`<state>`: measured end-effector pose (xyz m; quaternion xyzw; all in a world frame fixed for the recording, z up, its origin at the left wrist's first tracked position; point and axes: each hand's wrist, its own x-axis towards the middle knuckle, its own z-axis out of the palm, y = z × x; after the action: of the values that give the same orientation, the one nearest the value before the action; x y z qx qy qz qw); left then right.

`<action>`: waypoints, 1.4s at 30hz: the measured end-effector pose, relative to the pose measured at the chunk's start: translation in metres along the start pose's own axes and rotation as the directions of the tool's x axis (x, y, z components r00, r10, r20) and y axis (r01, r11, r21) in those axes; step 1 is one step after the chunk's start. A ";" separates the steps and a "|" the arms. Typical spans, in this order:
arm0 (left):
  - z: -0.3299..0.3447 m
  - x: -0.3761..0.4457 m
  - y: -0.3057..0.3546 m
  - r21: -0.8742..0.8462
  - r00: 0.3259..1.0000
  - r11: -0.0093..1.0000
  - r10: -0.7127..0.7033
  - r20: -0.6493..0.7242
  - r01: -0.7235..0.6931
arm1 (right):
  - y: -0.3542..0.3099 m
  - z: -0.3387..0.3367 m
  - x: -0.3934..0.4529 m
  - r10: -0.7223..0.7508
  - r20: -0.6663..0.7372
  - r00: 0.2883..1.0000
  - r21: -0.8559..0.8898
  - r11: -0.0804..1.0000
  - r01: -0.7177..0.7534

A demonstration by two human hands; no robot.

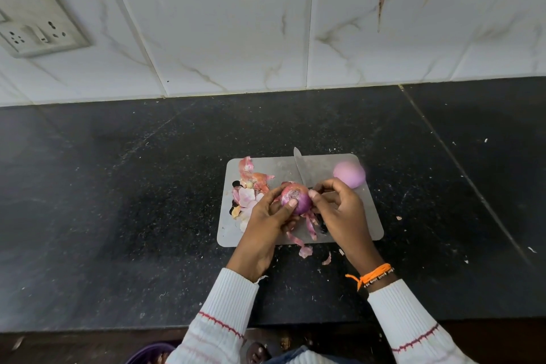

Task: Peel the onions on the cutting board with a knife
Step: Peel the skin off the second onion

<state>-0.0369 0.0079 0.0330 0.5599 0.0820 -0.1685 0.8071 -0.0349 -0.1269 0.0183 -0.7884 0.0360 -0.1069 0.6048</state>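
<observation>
A grey cutting board [369,216] lies on the black counter. Above its middle my left hand [266,216] grips a purple onion [297,199], thumb across its front. Strips of loose skin [310,226] hang from the onion's underside. My right hand [339,210] holds a knife [300,165] and presses its thumb against the onion's right side. The blade points away from me, over the board. A peeled, pale pink onion [349,173] rests at the board's far right corner.
A heap of onion peels [249,189] covers the board's left part. Small peel scraps [305,251] lie on the counter [133,201] by the board's near edge. A tiled wall [236,32] with a socket plate [32,23] stands behind.
</observation>
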 end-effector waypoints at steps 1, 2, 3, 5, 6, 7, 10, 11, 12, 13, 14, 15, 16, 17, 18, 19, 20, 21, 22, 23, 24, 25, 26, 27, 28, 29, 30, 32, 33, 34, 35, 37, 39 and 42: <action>0.000 0.000 0.000 0.005 1.000 1.000 -0.003 0.001 0.003 | 0.002 0.000 0.000 -0.006 -0.010 1.000 -0.028 1.000 0.005; 0.001 0.000 0.000 0.010 1.000 1.000 -0.007 0.001 0.007 | 0.004 0.001 0.001 -0.005 -0.018 1.000 -0.050 0.999 0.004; 0.000 0.000 0.000 0.012 1.000 1.000 -0.012 0.000 0.012 | 0.006 0.000 0.002 -0.006 -0.021 1.000 -0.073 0.997 0.005; 0.000 0.001 -0.001 0.004 1.000 1.000 -0.022 0.000 0.022 | 0.011 -0.001 0.004 -0.021 -0.025 0.999 -0.145 0.989 0.017; 0.000 0.001 0.000 -0.010 1.000 1.000 -0.024 0.002 0.024 | 0.013 -0.002 0.005 -0.032 -0.023 0.999 -0.187 0.982 0.027; 0.000 0.001 0.000 -0.030 1.000 0.999 -0.025 0.003 0.025 | 0.014 -0.003 0.005 -0.045 -0.018 0.999 -0.231 0.972 0.040; 0.000 0.001 0.001 -0.102 1.000 0.994 -0.027 0.011 0.028 | 0.016 -0.004 0.003 -0.126 0.016 0.992 -0.398 0.909 0.122; 0.000 0.002 0.001 -0.124 0.999 0.992 -0.028 0.017 0.030 | 0.016 -0.005 0.002 -0.160 0.030 0.987 -0.460 0.874 0.155; 0.000 0.002 0.001 -0.147 0.999 0.989 -0.032 0.021 0.035 | 0.017 -0.005 0.002 -0.185 0.044 0.982 -0.521 0.834 0.180; 0.000 0.003 0.000 -0.167 0.999 0.985 -0.035 0.026 0.039 | 0.018 -0.005 0.002 -0.198 0.056 0.979 -0.571 0.797 0.194; 0.000 0.003 0.000 -0.185 0.999 0.982 -0.037 0.033 0.042 | 0.019 -0.005 0.001 -0.200 0.062 0.978 -0.608 0.770 0.196; 0.000 0.004 0.000 -0.198 0.999 0.979 -0.034 0.040 0.042 | 0.020 -0.006 0.001 -0.197 0.062 0.979 -0.625 0.756 0.192; 0.000 0.004 0.000 -0.206 0.999 0.978 -0.028 0.045 0.037 | 0.020 -0.006 0.001 -0.194 0.056 0.979 -0.621 0.761 0.187; 0.000 0.005 0.000 -0.208 0.999 0.978 -0.019 0.046 0.029 | 0.019 -0.006 0.001 -0.197 0.046 0.979 -0.591 0.785 0.186; 0.000 0.005 0.000 -0.207 0.999 0.978 -0.011 0.046 0.021 | 0.016 -0.007 0.001 -0.200 0.027 0.979 -0.539 0.822 0.183; 0.000 0.005 -0.001 -0.205 0.999 0.979 -0.003 0.044 0.012 | 0.012 -0.007 0.001 -0.201 0.002 0.980 -0.471 0.864 0.179; 0.000 0.006 -0.001 -0.204 0.999 0.979 0.004 0.037 0.004 | 0.007 -0.007 0.001 -0.198 -0.023 0.980 -0.394 0.902 0.173; -0.001 0.006 -0.002 -0.202 1.000 0.979 0.010 0.027 -0.004 | 0.001 -0.006 0.001 -0.193 -0.046 0.980 -0.317 0.933 0.169; -0.001 0.006 -0.002 -0.196 1.000 0.981 0.018 0.018 -0.014 | -0.004 -0.004 0.000 -0.184 -0.065 0.981 -0.249 0.955 0.163; -0.001 0.006 -0.003 -0.185 1.000 0.982 0.026 0.010 -0.024 | -0.008 -0.003 -0.001 -0.179 -0.076 0.981 -0.197 0.967 0.161; -0.001 0.007 -0.004 -0.177 0.999 0.984 0.032 0.005 -0.031 | -0.011 -0.001 -0.002 -0.181 -0.078 0.980 -0.169 0.972 0.166; -0.001 0.007 -0.005 -0.173 0.999 0.984 0.036 0.000 -0.036 | -0.012 0.000 -0.002 -0.192 -0.073 0.979 -0.162 0.971 0.179; -0.001 0.007 -0.005 -0.173 0.999 0.984 0.037 -0.006 -0.037 | -0.012 0.000 -0.003 -0.204 -0.063 0.977 -0.166 0.967 0.191; -0.001 0.007 -0.005 -0.176 0.999 0.984 0.036 -0.013 -0.038 | -0.011 0.001 -0.004 -0.211 -0.054 0.976 -0.171 0.965 0.199; -0.001 0.007 -0.005 -0.183 0.999 0.982 0.034 -0.022 -0.038 | -0.010 0.000 -0.004 -0.209 -0.046 0.977 -0.171 0.965 0.198; -0.001 0.007 -0.005 -0.193 0.999 0.980 0.033 -0.028 -0.038 | -0.010 0.000 -0.004 -0.195 -0.039 0.980 -0.158 0.970 0.186; -0.002 0.007 -0.005 -0.200 0.999 0.979 0.034 -0.033 -0.040 | -0.009 0.000 -0.003 -0.162 -0.031 0.986 -0.130 0.979 0.157; -0.003 0.007 -0.005 -0.185 0.999 0.982 0.034 -0.039 -0.041 | -0.009 0.000 -0.003 -0.058 -0.007 0.998 -0.044 0.997 0.057; -0.004 0.007 -0.005 -0.166 0.998 0.985 0.035 -0.045 -0.042 | -0.009 0.000 -0.003 -0.013 0.004 1.000 -0.006 1.000 0.013; -0.005 0.008 -0.006 -0.142 0.998 0.989 0.034 -0.049 -0.040 | -0.008 0.000 -0.003 0.016 0.012 1.000 0.021 1.000 -0.017; -0.006 0.008 -0.006 -0.118 0.998 0.992 0.030 -0.051 -0.036 | -0.007 -0.001 -0.003 0.034 0.020 0.999 0.042 0.999 -0.035; -0.007 0.009 -0.008 -0.088 0.999 0.996 0.019 -0.051 -0.023 | -0.005 -0.001 -0.003 0.052 0.039 0.998 0.092 0.994 -0.055; -0.007 0.010 -0.008 -0.069 0.999 0.998 0.007 -0.052 -0.011 | -0.005 -0.002 -0.003 0.075 0.060 0.995 0.150 0.985 -0.083; -0.007 0.010 -0.009 -0.028 0.998 1.000 -0.004 -0.057 0.002 | -0.006 -0.002 -0.003 0.113 0.102 0.988 0.221 0.966 -0.133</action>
<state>-0.0307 0.0101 0.0188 0.5530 0.1083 -0.1526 0.8119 -0.0384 -0.1268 0.0245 -0.7143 0.0456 -0.0372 0.6974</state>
